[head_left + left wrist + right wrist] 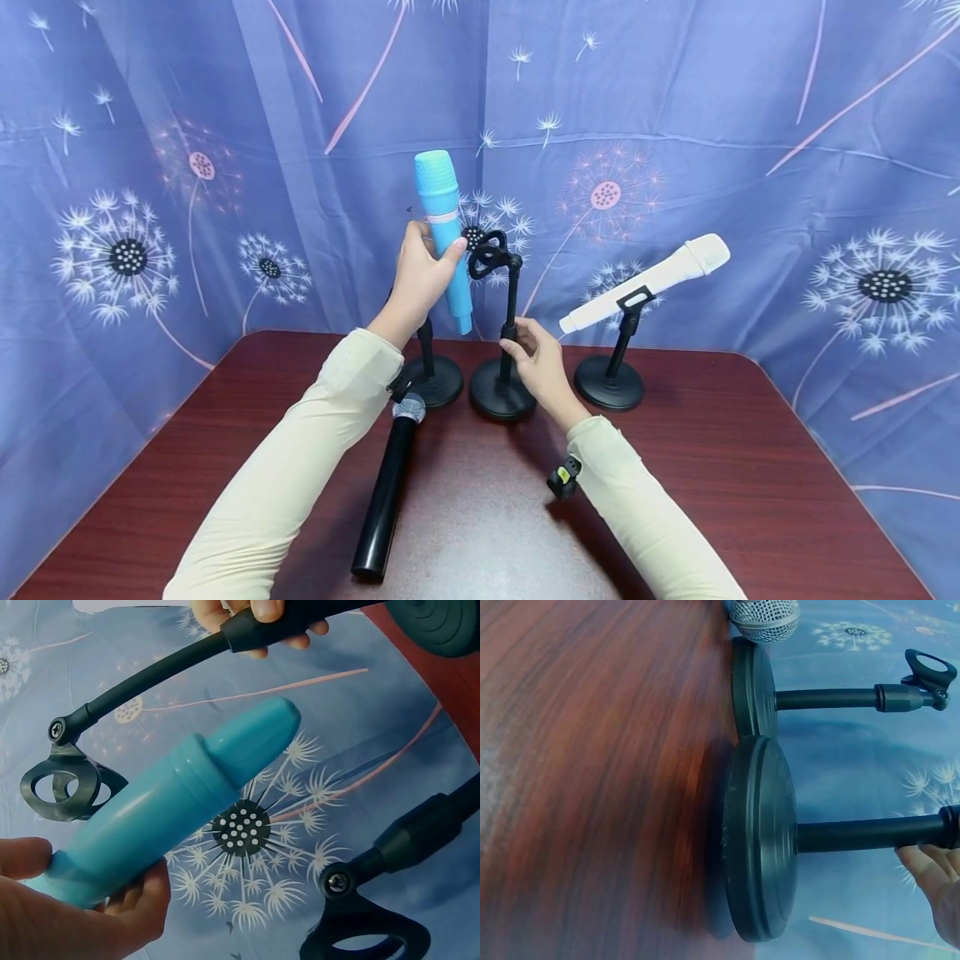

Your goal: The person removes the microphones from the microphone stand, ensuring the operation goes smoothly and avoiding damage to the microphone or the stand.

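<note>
My left hand (422, 279) grips a light blue microphone (442, 208) round its handle, head up, left of the middle stand's ring clip (489, 255). In the left wrist view the blue handle (157, 810) slants up right, its narrow end near that stand's pole. With thumb and fingers my right hand (538, 358) pinches the collar of the middle black microphone stand (504, 392). Its round base (757, 840) stands at the table's back edge. A white microphone (645, 283) lies tilted in the clip of the right stand (611, 379).
A black microphone (386, 492) with a silver mesh head lies on the dark red table (712, 483), left of centre. Behind my left wrist stands another black stand (435, 379), partly hidden. A blue dandelion-print curtain (360, 167) hangs behind the table.
</note>
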Demonstrator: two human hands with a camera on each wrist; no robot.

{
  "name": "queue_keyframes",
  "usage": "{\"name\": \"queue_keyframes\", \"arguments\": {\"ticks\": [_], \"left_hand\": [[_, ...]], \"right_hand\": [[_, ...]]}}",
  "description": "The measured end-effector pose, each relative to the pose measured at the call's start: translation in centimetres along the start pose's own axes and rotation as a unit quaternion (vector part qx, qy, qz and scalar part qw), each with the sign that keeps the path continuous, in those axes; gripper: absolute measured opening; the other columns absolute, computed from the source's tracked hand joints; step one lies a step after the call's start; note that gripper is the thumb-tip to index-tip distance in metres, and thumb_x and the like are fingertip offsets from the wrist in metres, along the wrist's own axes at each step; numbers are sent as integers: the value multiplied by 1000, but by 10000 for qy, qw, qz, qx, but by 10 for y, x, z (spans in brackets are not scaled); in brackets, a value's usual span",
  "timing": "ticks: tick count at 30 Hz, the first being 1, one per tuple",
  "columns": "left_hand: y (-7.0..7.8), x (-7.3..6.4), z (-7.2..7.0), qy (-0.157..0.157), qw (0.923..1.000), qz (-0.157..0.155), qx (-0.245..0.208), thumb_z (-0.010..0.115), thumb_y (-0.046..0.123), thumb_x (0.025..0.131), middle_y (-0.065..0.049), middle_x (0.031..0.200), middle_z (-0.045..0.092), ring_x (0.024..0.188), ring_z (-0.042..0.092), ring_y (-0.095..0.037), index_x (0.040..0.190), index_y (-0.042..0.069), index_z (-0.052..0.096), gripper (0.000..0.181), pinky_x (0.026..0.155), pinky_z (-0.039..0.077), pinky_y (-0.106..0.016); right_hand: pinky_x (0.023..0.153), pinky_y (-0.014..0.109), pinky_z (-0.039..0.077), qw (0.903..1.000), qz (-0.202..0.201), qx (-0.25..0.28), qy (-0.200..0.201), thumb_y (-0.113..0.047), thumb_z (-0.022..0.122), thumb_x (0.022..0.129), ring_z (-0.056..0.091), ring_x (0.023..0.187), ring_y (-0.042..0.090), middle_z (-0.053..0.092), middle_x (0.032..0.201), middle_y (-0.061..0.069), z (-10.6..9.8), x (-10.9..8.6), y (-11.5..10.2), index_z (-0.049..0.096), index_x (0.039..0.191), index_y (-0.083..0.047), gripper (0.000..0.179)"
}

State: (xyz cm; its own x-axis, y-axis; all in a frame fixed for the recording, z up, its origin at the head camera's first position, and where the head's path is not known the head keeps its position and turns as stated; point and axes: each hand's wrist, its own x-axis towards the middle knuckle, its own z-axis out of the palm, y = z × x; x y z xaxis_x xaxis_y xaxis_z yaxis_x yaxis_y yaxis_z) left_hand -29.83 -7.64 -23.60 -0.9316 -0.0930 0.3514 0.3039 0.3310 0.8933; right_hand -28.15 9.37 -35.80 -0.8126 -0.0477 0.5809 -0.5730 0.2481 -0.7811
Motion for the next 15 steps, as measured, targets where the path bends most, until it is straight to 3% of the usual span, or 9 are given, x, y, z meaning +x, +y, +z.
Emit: {"name": "queue_keyframes", "arguments": {"ticks": [7, 15], "left_hand": [[-7, -4, -5, 114, 9990, -190, 399, 62, 30, 94, -14, 104, 53, 96, 54, -27, 117, 1, 44, 41, 83, 46, -41], [-16, -13, -7, -216, 9953, -409, 853, 63, 31, 94, -16, 102, 59, 92, 57, -28, 114, -2, 51, 40, 80, 48, -41]], "right_hand": [[79, 38, 52, 10000, 84, 2, 25, 11, 65, 84, 65, 88, 41, 65, 93, 29, 1, 0, 2, 59, 111, 16, 28], [81, 43, 51, 9999, 101, 42, 22, 11, 64, 85, 64, 89, 42, 64, 94, 30, 2, 2, 3, 58, 111, 17, 27]]}}
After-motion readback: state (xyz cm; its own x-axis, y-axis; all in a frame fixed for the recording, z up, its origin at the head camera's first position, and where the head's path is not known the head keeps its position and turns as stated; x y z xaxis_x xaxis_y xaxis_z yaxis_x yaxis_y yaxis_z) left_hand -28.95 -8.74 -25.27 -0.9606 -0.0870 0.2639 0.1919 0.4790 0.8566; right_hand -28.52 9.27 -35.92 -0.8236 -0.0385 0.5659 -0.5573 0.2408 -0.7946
